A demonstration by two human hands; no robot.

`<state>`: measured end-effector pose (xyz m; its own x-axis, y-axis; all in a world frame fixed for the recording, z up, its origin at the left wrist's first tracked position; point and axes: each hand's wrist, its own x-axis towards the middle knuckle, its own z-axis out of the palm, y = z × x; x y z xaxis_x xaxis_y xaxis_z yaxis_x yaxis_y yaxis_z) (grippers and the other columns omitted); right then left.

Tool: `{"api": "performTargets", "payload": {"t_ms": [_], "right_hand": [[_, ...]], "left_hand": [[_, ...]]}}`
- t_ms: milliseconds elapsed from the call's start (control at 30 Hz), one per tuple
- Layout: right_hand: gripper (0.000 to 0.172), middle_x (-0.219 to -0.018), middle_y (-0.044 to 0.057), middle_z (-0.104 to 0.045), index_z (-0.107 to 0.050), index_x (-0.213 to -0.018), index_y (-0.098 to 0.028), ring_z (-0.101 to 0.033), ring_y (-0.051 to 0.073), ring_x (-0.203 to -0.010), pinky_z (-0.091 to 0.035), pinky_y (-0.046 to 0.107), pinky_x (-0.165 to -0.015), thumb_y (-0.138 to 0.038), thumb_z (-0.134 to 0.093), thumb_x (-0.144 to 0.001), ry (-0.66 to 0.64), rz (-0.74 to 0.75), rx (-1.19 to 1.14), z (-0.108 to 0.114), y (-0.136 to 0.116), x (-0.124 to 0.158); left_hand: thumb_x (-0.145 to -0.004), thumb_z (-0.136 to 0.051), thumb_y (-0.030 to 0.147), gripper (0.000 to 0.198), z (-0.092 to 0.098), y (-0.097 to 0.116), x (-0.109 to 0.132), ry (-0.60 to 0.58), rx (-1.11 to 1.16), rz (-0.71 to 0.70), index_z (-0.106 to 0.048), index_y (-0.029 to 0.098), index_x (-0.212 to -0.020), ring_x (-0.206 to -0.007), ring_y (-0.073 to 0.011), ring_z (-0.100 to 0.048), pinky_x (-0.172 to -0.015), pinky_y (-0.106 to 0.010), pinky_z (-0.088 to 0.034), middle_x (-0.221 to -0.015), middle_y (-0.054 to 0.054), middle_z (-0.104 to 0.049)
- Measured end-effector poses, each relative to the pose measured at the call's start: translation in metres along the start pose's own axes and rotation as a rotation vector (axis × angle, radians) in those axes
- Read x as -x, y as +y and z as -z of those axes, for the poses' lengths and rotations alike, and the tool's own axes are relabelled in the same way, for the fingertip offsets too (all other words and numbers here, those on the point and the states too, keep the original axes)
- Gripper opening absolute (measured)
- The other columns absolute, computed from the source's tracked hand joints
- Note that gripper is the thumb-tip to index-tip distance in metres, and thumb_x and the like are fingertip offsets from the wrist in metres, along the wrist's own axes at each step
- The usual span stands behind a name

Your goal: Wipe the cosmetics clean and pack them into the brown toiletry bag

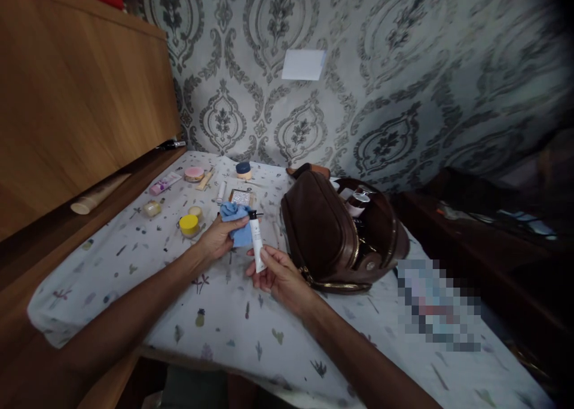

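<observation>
My left hand [218, 237] is closed on a crumpled blue cloth [242, 237], held against the black cap end of a white tube [258, 247]. My right hand [278, 272] grips the lower end of that tube between thumb and fingers. The tube is nearly upright, tilted slightly, above the patterned table cover [224, 325]. Just right of my hands stands a brown toiletry bag [318, 229], unzipped, with a bottle [359, 203] and other items showing inside. A glittery square compact [241, 198] lies just behind the cloth.
Cosmetics lie at the back left: a yellow-lidded jar [189, 224], a small jar [152, 208], a pink round compact [194, 173], a purple-white tube [165, 183] and a dark-lidded jar [243, 170]. A wooden cabinet [89, 98] borders the left. A blurred-out item [437, 307] lies right.
</observation>
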<state>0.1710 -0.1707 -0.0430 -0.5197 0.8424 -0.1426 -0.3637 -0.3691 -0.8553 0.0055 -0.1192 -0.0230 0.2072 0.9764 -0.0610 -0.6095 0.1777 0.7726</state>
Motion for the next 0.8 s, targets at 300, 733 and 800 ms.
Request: {"api": "performTargets", "payload": {"t_ms": [300, 733, 800], "right_hand": [[0.047, -0.066, 0.002, -0.068, -0.062, -0.076, -0.015, -0.054, 0.006, -0.046, -0.035, 0.017, -0.043, -0.058, -0.079, -0.072, 0.032, -0.019, -0.02, 0.0016, 0.0045, -0.0003], [0.048, -0.068, -0.007, -0.064, -0.05, -0.084, -0.021, -0.045, 0.003, -0.04, -0.027, 0.016, -0.039, -0.049, -0.085, -0.067, 0.095, 0.066, 0.062, 0.0009, 0.0032, -0.0018], [0.046, -0.069, -0.005, -0.066, -0.051, -0.084, -0.02, -0.046, 0.004, -0.041, -0.027, 0.016, -0.04, -0.049, -0.084, -0.069, 0.082, 0.069, 0.064, 0.0004, 0.0024, -0.0009]], "left_hand": [[-0.062, -0.09, 0.032, 0.043, 0.0072, -0.0064, 0.0054, -0.218, -0.054, 0.146, -0.071, 0.012, -0.095, -0.073, -0.0222, -0.072, -0.062, -0.028, -0.055, -0.085, -0.01, -0.077], [-0.053, -0.093, 0.024, 0.043, 0.003, -0.0073, 0.0018, -0.007, -0.073, 0.059, -0.068, 0.011, -0.087, -0.08, -0.0245, -0.073, -0.073, -0.033, -0.06, -0.078, -0.008, -0.075], [-0.053, -0.093, 0.026, 0.043, 0.0033, -0.0048, 0.002, -0.006, -0.049, 0.048, -0.067, 0.011, -0.084, -0.078, -0.0242, -0.073, -0.071, -0.033, -0.059, -0.079, -0.008, -0.075]]}}
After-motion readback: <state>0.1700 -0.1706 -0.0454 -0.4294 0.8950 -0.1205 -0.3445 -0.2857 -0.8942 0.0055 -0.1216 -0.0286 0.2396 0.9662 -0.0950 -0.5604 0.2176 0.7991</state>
